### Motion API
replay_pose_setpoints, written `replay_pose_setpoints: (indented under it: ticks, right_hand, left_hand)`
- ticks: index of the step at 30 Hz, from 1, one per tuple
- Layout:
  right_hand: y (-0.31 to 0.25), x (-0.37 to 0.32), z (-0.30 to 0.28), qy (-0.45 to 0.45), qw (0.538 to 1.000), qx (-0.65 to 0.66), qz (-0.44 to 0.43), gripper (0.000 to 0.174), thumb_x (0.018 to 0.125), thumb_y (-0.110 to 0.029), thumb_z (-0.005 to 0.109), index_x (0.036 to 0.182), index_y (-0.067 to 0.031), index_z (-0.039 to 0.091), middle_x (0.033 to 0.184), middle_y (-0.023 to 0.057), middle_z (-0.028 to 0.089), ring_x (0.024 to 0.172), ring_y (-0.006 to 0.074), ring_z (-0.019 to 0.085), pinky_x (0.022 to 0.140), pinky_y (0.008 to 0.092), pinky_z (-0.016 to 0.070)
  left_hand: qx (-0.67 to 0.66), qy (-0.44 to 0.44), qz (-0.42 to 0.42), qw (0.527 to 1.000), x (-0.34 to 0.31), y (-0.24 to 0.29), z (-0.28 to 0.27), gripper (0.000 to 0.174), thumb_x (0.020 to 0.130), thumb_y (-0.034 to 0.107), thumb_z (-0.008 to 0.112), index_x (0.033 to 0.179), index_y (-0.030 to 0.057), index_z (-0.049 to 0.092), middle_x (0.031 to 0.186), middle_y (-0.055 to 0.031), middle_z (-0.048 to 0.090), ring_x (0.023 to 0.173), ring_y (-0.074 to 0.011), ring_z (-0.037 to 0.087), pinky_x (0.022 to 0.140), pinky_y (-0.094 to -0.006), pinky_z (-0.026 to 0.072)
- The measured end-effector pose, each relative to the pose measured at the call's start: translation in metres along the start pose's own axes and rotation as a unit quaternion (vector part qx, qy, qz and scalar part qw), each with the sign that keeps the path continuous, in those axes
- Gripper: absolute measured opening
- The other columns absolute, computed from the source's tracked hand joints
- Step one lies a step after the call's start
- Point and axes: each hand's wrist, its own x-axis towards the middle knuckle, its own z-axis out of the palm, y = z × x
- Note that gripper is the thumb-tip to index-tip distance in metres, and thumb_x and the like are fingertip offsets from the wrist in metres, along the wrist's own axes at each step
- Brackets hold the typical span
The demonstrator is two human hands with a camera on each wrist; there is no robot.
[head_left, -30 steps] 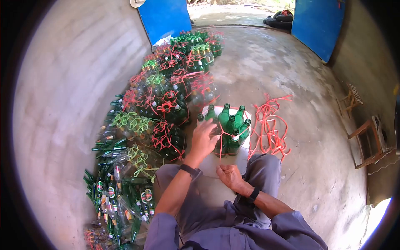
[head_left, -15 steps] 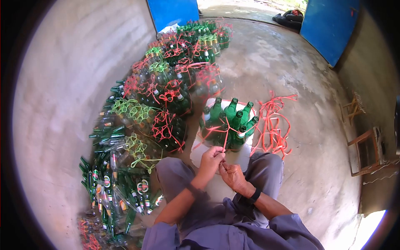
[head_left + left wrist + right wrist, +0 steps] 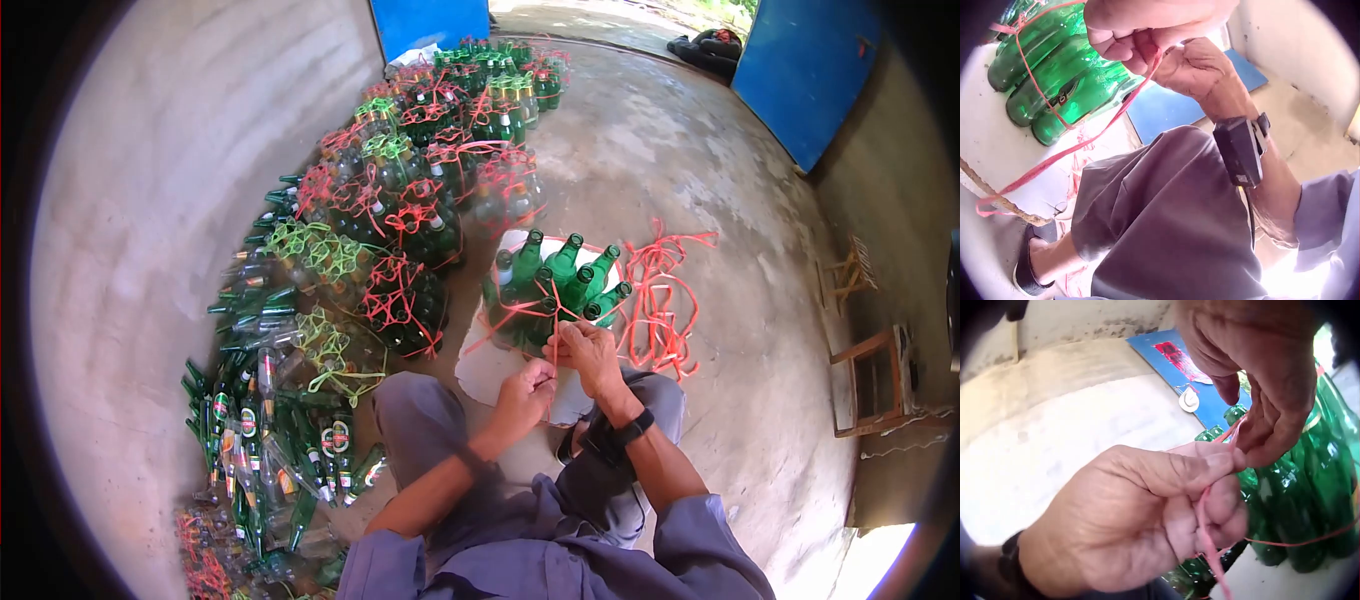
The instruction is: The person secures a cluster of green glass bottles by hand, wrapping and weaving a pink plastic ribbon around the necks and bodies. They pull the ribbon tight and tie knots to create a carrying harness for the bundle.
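A cluster of green bottles stands upright on a white board, with red strands crossing over the necks and a band round the sides. My left hand pinches the red strand between thumb and curled fingers; its loose tail hangs down in the left wrist view. Just above and to the right, my right hand is at the strand by the near bottles. In the right wrist view the fingers of my right hand meet the strand right beside my left thumb.
Many tied bottle bundles line the left side, with loose bottles lying nearer me. A heap of red strands lies right of the board. Wooden frames stand by the right wall.
My right hand has moved up and right, from below the left hand to beside the bottles. My left hand came down from the bottles to the strand, then shifted slightly right.
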Motion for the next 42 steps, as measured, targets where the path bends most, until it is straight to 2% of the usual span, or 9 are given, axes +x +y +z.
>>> replay_pose_setpoints:
  ticks: [4,7,9,16,22,30,34,35,42]
  right_hand:
    - [0.013,0.013,-0.004,0.022,0.99,0.118,0.071,0.028,0.093,-0.022,0.063,0.084,0.0044,0.064,0.071,0.0057,0.059,0.057,0.0131,0.054,0.05,0.0289,0.0432]
    - [0.018,0.014,-0.006,0.07,0.995,0.037,0.06,0.028,0.093,-0.021,0.063,0.08,0.0034,0.067,0.064,0.0026,0.057,0.054,0.0101,0.048,0.048,0.0275,0.0373]
    - [0.02,0.014,-0.003,0.084,0.996,-0.005,0.021,0.028,0.093,-0.021,0.063,0.078,0.0028,0.068,0.062,0.0017,0.056,0.054,0.0089,0.047,0.049,0.0275,0.0372]
    - [0.009,0.007,-0.008,0.093,0.955,-0.221,-0.172,0.03,0.095,-0.02,0.063,0.076,0.0015,0.071,0.059,-0.003,0.051,0.057,0.0047,0.043,0.05,0.0278,0.0352]
    - [-0.016,0.013,-0.032,0.049,0.935,-0.305,-0.176,0.03,0.094,-0.02,0.065,0.079,0.0053,0.07,0.06,-0.0016,0.056,0.06,0.0056,0.047,0.054,0.0291,0.0399]
    - [-0.057,0.03,-0.061,-0.031,0.934,-0.327,-0.138,0.026,0.088,-0.017,0.064,0.075,0.0051,0.068,0.058,-0.0025,0.053,0.056,0.0043,0.046,0.049,0.0282,0.0378]
    - [-0.051,0.051,-0.062,0.043,0.872,-0.416,-0.255,0.025,0.087,-0.015,0.067,0.074,0.0059,0.064,0.058,0.0161,0.056,0.05,0.015,0.049,0.049,0.0361,0.0419]
    - [-0.051,0.051,-0.06,0.049,0.864,-0.423,-0.27,0.023,0.087,-0.013,0.067,0.075,0.0058,0.062,0.065,0.0255,0.058,0.051,0.0299,0.056,0.053,0.042,0.0452]
    - [-0.022,0.035,-0.068,0.139,0.84,-0.465,-0.245,0.023,0.085,-0.017,0.067,0.076,0.0047,0.065,0.07,0.0275,0.063,0.069,0.0438,0.066,0.062,0.047,0.0516]
  left_hand:
    - [0.033,-0.023,-0.027,0.999,0.005,0.002,-0.008,0.014,0.093,0.0,0.055,0.106,-0.0014,0.057,0.086,-0.001,0.061,0.076,-0.0064,0.056,0.068,-0.0237,0.0461]
    - [0.214,0.077,0.104,0.968,0.016,0.021,-0.017,0.019,0.091,0.003,0.059,0.109,-0.0007,0.059,0.092,-0.0057,0.065,0.083,-0.015,0.062,0.075,-0.0299,0.05]
    - [0.394,0.09,0.352,0.844,0.037,0.064,-0.024,0.025,0.087,0.009,0.064,0.112,0.0013,0.061,0.108,-0.0122,0.067,0.103,-0.0296,0.064,0.09,-0.0416,0.0487]
    - [0.543,0.022,0.357,0.76,0.097,0.073,-0.037,0.03,0.083,0.016,0.069,0.11,0.0049,0.063,0.14,-0.0136,0.056,0.128,-0.0357,0.052,0.103,-0.0519,0.0372]
    - [0.551,0.038,0.319,0.77,0.096,0.066,-0.033,0.028,0.08,0.015,0.072,0.106,0.007,0.063,0.142,-0.012,0.055,0.128,-0.0285,0.054,0.087,-0.0448,0.0419]
    - [0.547,0.049,0.321,0.772,0.096,0.062,-0.032,0.03,0.08,0.015,0.072,0.108,0.0071,0.063,0.144,-0.0113,0.055,0.129,-0.0281,0.054,0.089,-0.0452,0.0425]
    - [0.545,0.054,0.322,0.772,0.096,0.06,-0.032,0.03,0.08,0.014,0.072,0.108,0.0066,0.064,0.144,-0.0114,0.054,0.129,-0.0286,0.054,0.089,-0.0458,0.0424]
    - [0.544,0.054,0.323,0.772,0.096,0.059,-0.031,0.03,0.08,0.014,0.072,0.108,0.0066,0.064,0.144,-0.0114,0.054,0.129,-0.0286,0.054,0.089,-0.0458,0.0424]
    - [0.533,0.06,0.314,0.783,0.095,0.059,-0.029,0.031,0.08,0.012,0.072,0.109,0.0061,0.064,0.144,-0.0114,0.054,0.13,-0.0283,0.053,0.091,-0.0456,0.0417]
